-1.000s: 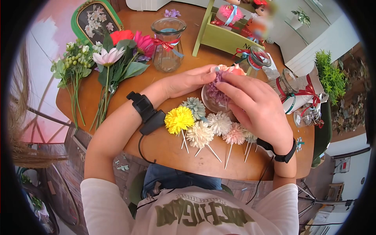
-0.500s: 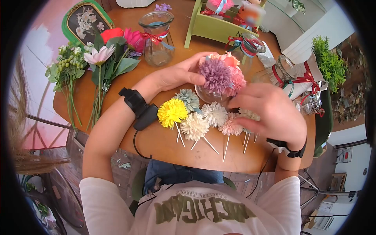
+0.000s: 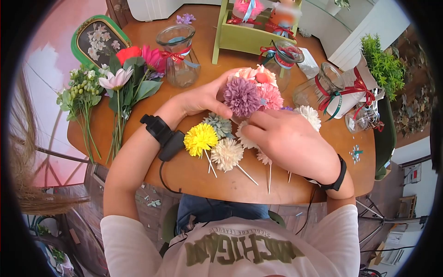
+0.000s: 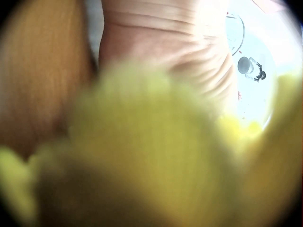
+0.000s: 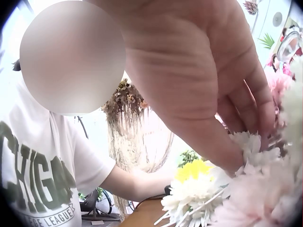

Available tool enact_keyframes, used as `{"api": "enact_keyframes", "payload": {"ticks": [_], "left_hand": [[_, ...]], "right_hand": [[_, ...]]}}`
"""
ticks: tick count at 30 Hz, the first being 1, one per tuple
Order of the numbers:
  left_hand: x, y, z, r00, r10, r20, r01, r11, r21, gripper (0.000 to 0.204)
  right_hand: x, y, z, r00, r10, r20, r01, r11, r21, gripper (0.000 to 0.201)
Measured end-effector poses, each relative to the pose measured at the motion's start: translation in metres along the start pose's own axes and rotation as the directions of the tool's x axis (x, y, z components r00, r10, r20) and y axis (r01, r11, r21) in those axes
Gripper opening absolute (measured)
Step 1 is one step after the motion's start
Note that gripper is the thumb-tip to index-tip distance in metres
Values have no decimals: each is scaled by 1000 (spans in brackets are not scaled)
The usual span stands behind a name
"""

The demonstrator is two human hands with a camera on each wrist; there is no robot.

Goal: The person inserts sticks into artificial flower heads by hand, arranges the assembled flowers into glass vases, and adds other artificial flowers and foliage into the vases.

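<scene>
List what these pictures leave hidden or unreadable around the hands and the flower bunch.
- Vase under the flower bunch: head view, hidden by the blooms and the left hand.
- Flowers under the right hand: head view, only sticks poke out.
- Right fingertips' grip: right wrist view, blurred among white petals.
- Left wrist view: a blurred yellow flower fills it; the fingers are unseen.

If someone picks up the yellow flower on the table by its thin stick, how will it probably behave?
The yellow flower probably feels very light: its head looks like soft layered petals on a thin pale stick. The straight stick seems stiff, so the flower should stay upright and not droop. It may be top-heavy, since the head is much wider than the stick, and pushed on the table it would likely pivot, not roll.
</scene>
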State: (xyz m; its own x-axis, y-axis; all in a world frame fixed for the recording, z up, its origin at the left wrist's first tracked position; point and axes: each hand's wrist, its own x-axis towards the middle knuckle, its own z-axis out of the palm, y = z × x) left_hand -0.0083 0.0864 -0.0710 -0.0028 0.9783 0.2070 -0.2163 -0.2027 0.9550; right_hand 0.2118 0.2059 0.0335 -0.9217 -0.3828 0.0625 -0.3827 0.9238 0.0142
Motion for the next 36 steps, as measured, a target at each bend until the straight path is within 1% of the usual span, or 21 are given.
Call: {"api": "enact_keyframes", "payload": {"ticks": [1,2,4,5,8,11,13,15,16,17,19,21,22,23,26,28,29,31,32,35,36], "left_hand": [[1,1,1,999,30,11,-30,999,-24,116],[1,1,2,999,31,12,-31,999,-23,116],[0,3,4,1000,25,10,-25,999,-30,116],[1,2,4,1000,26,9,-26,999,-30,116],[3,-3,3,999,33,3,-33,999,-16,116],[5,-5,1,999,38,19,-38,999,-10,114],[4,-4,1,999,38,5,-38,999,26,111],[2,-1,1,1000,26,-5,-26,999,34,111],[1,0,2,1000,13,-15,-13,999,41,110],[1,1,2,1000,14,-15,-14,999,41,110],[1,1,3,1000,28,2,-28,999,33,110],[2,3,4,999,32,9,-32,999,35,109],[2,4,4,999,36,13,-37,999,36,109],[2,3,3,999,37,13,-37,999,39,109],[0,-1,-1,999,42,-3,-42,998,47,107],[0,-3,-2,1000,28,-5,-27,999,32,106],[0,-3,-2,1000,30,-8,-30,999,30,106],[0,-2,-1,1000,26,3,-26,1000,6,104],[-1,-1,-1,1000,29,0,-29,1000,5,104],[-1,-1,0,1000,17,-4,-17,1000,2,103],[0,-1,0,1000,19,-6,-20,1000,-2,103]], "right_hand": [[-2,0,-4,998,12,-63,-11,1000,22,25],[-5,-1,-11,998,12,-62,-11,1000,21,25],[-11,-4,-25,986,62,-152,-43,992,122,34],[-13,-4,-30,987,61,-152,-43,992,122,34],[-17,-4,-39,932,143,-333,-101,985,139,46],[-22,4,-42,905,176,-387,-145,984,107,45],[-25,9,-50,906,163,-390,-140,986,86,44],[-28,12,-56,846,138,-515,-147,989,24,41],[-29,11,-59,794,140,-591,-160,987,19,39],[-29,16,-61,719,62,-692,-115,993,-30,37],[-24,21,-51,567,10,-824,-160,982,-98,33],[-16,28,-45,586,-96,-804,-148,963,-224,30],[-8,35,-42,576,-198,-793,-82,951,-297,28],[-6,34,-35,615,-97,-783,-107,973,-205,28],[1,46,-29,636,-157,-755,-69,963,-259,28],[1,50,-29,675,-170,-718,-18,969,-246,28],[0,51,-30,677,-172,-715,-14,969,-247,28],[-4,51,-35,619,-155,-770,-77,964,-256,29],[-5,50,-38,606,-162,-778,-105,954,-281,29],[-2,47,-34,613,-138,-778,-44,977,-208,29],[0,50,-31,625,-180,-760,-42,964,-262,29]]}}
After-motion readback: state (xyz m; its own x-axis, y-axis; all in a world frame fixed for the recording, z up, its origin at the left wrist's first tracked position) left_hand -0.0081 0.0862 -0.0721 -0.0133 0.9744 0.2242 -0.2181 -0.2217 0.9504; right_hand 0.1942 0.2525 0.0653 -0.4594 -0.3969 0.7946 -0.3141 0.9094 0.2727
